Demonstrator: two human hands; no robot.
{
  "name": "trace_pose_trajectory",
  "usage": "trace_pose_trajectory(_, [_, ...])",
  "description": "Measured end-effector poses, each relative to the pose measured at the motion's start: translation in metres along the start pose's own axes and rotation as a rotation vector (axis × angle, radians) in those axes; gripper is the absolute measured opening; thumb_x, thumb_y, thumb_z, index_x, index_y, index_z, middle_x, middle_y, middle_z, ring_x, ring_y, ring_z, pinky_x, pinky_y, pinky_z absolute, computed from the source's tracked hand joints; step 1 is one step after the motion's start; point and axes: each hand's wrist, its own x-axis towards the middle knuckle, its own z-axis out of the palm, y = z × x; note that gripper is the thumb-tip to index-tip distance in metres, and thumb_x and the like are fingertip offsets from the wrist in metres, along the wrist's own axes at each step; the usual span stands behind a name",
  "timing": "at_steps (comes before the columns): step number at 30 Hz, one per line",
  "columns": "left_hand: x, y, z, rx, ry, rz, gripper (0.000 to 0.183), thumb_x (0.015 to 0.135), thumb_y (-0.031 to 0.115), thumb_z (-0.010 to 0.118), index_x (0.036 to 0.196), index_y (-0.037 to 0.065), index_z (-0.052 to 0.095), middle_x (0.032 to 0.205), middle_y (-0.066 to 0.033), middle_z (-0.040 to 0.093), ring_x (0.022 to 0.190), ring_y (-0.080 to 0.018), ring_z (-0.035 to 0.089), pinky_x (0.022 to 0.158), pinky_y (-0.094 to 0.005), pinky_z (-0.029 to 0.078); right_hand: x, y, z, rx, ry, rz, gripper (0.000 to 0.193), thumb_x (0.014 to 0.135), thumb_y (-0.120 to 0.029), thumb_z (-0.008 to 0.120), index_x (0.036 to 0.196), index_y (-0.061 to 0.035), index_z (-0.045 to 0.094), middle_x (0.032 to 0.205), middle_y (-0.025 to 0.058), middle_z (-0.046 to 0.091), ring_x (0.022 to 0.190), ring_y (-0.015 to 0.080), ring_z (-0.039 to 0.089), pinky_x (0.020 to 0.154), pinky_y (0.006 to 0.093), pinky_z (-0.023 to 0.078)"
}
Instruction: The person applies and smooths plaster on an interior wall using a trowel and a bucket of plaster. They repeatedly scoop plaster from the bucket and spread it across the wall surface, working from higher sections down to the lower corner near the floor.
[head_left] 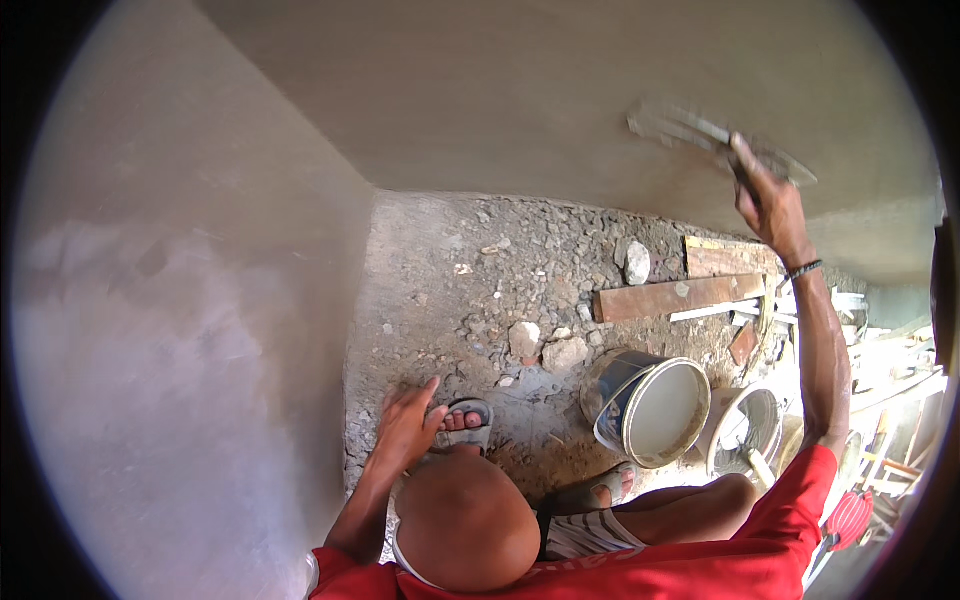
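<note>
At the upper right, my right hand (772, 205) grips a plastering trowel (685, 128), its blade blurred by motion. The blade lies against the grey plastered wall (470, 95) in front of me. My left hand (405, 425) hangs low beside my left knee, empty, with thumb and forefinger apart; its other fingers show only in part. Next to that hand rises a second smooth grey wall (180, 330), which meets the front wall in a corner.
A bucket (666, 412) of cloudy liquid stands right of my feet, with another bucket (745, 430) holding tools beside it. Rubble and stones (565, 355) cover the floor. A wooden board (680, 297) lies near the front wall, and scrap strips (890, 385) pile up at the right.
</note>
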Motion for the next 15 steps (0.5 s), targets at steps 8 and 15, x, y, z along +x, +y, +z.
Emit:
trace_pose_trajectory(8, [0.055, 0.074, -0.001, 0.076, 0.029, 0.365, 0.049, 0.091, 0.019, 0.066, 0.136, 0.003, 0.055, 0.107, -0.0182, 0.066, 0.104, -0.0355, 0.061, 0.101, -0.0477, 0.040, -0.016, -0.080, 0.151, -0.148, -0.702, 0.147, 0.075, 0.095, -0.027, 0.058, 0.156, -0.0391, 0.015, 0.069, 0.0131, 0.065, 0.056, 0.0261, 0.065, 0.047, 0.0382, 0.054])
trace_pose_trajectory(15, [-0.012, 0.002, -0.016, 0.117, 0.035, -0.120, 0.050, 0.092, 0.021, 0.065, 0.136, 0.002, 0.053, 0.104, -0.0184, 0.068, 0.102, -0.0344, 0.063, 0.105, -0.0471, 0.037, -0.073, 0.038, 0.055, -0.052, -0.205, 0.052, 0.079, 0.090, -0.015, 0.059, 0.156, -0.0358, 0.021, 0.075, 0.0091, 0.066, 0.046, 0.0188, 0.058, 0.045, 0.0356, 0.054])
